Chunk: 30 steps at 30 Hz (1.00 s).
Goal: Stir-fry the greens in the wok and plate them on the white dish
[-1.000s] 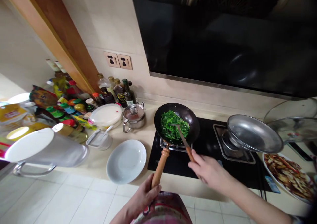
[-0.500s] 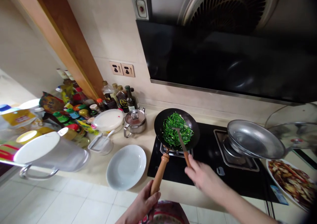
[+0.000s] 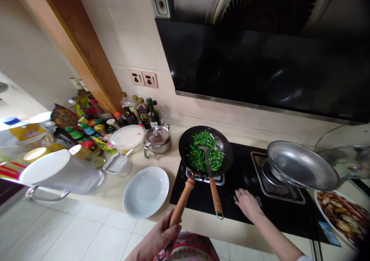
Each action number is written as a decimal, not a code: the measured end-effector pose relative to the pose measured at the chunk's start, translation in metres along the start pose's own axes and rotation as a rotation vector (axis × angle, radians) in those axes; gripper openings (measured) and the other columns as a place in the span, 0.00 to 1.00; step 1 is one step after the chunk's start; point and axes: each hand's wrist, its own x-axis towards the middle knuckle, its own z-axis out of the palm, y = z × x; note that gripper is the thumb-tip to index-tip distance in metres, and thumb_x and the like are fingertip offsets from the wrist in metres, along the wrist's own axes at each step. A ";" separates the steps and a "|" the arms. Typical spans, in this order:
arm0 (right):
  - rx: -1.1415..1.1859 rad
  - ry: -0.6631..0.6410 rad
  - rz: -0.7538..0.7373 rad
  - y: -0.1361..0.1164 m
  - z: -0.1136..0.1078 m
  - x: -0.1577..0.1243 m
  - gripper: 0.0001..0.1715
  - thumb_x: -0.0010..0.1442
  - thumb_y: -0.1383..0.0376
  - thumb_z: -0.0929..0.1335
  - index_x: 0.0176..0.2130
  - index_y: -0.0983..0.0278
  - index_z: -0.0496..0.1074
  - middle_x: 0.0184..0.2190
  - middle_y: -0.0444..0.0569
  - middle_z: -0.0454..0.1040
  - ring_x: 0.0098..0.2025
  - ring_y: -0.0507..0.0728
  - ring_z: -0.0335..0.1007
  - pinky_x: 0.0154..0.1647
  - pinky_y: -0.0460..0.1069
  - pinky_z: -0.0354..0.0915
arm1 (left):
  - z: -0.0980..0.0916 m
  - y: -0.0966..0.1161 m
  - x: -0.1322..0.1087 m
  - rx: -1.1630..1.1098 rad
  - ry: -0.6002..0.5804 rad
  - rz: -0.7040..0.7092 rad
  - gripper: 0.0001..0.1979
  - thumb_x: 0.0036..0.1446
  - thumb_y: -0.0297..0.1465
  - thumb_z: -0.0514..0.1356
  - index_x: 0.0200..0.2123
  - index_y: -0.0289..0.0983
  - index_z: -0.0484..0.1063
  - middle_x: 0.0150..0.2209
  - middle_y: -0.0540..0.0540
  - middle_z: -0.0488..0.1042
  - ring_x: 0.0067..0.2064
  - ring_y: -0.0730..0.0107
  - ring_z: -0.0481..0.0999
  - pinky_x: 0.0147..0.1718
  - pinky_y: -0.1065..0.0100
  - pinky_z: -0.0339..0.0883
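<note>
My left hand [image 3: 163, 234] is wrapped round the wooden handle [image 3: 184, 201] of a black wok [image 3: 228, 149] on the left burner. Cooked green stalks [image 3: 206, 138] fill the wok's middle. A metal spatula [image 3: 213, 189] with a wooden grip rests by itself in the wok, its blade on the greens and its grip out over the stove front. To the right of it, my right hand [image 3: 248, 205] is down at the stove's front, fingers bent and closed at a small knob [image 3: 235, 198], which they partly hide.
A white plate [image 3: 146, 193] lies left of the stove [image 3: 277, 214]. Behind it stand a small lidded pot [image 3: 158, 143], bottles [image 3: 152, 112] and a tall pot [image 3: 78, 176]. At right are a steel pan [image 3: 302, 163], a dish of cooked food [image 3: 343, 214] and chopsticks [image 3: 315, 238]. The range hood [image 3: 260, 68] hangs above.
My right hand has let go of the spatula and moved right and down to the stove's front. The spatula now lies in the wok. My left hand keeps hold of the handle.
</note>
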 end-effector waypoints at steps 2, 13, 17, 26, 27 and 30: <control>0.021 -0.028 0.038 0.004 0.009 0.006 0.12 0.54 0.74 0.69 0.40 0.69 0.76 0.40 0.59 0.77 0.43 0.64 0.75 0.44 0.54 0.69 | 0.001 0.001 -0.001 -0.003 0.001 -0.002 0.28 0.48 0.49 0.63 0.45 0.36 0.61 0.17 0.59 0.63 0.15 0.80 0.61 0.13 0.77 0.51; 0.177 0.164 0.032 -0.003 -0.031 -0.003 0.23 0.67 0.57 0.58 0.46 0.66 0.75 0.28 0.53 0.76 0.28 0.60 0.75 0.25 0.51 0.67 | 0.005 0.002 -0.001 0.007 0.015 -0.024 0.28 0.47 0.48 0.63 0.45 0.37 0.62 0.20 0.58 0.63 0.15 0.81 0.61 0.13 0.76 0.51; -0.011 0.405 -0.497 -0.063 -0.071 -0.016 0.27 0.60 0.67 0.67 0.58 0.57 0.64 0.38 0.49 0.73 0.36 0.57 0.72 0.36 0.50 0.67 | 0.003 0.004 0.000 0.019 -0.004 -0.025 0.24 0.49 0.45 0.62 0.44 0.37 0.62 0.20 0.57 0.64 0.15 0.80 0.62 0.14 0.76 0.51; 0.409 0.647 -0.499 -0.054 -0.160 -0.016 0.15 0.65 0.68 0.62 0.51 0.61 0.68 0.37 0.50 0.75 0.37 0.54 0.73 0.41 0.49 0.69 | -0.005 0.003 0.000 -0.020 -0.072 0.007 0.22 0.49 0.41 0.63 0.43 0.36 0.61 0.18 0.59 0.64 0.14 0.81 0.60 0.13 0.76 0.52; 0.476 0.685 -0.458 -0.056 -0.156 -0.014 0.14 0.64 0.67 0.62 0.50 0.61 0.68 0.38 0.50 0.76 0.38 0.54 0.74 0.42 0.49 0.70 | -0.006 0.002 0.000 -0.021 -0.074 0.010 0.22 0.49 0.41 0.63 0.43 0.36 0.61 0.18 0.59 0.64 0.14 0.81 0.60 0.13 0.76 0.52; 0.704 0.738 -0.252 -0.067 -0.129 -0.009 0.10 0.64 0.63 0.62 0.44 0.62 0.69 0.36 0.49 0.78 0.35 0.54 0.76 0.38 0.48 0.72 | -0.008 0.003 -0.001 -0.024 -0.068 0.020 0.22 0.49 0.40 0.64 0.42 0.37 0.61 0.18 0.59 0.64 0.14 0.81 0.59 0.13 0.76 0.52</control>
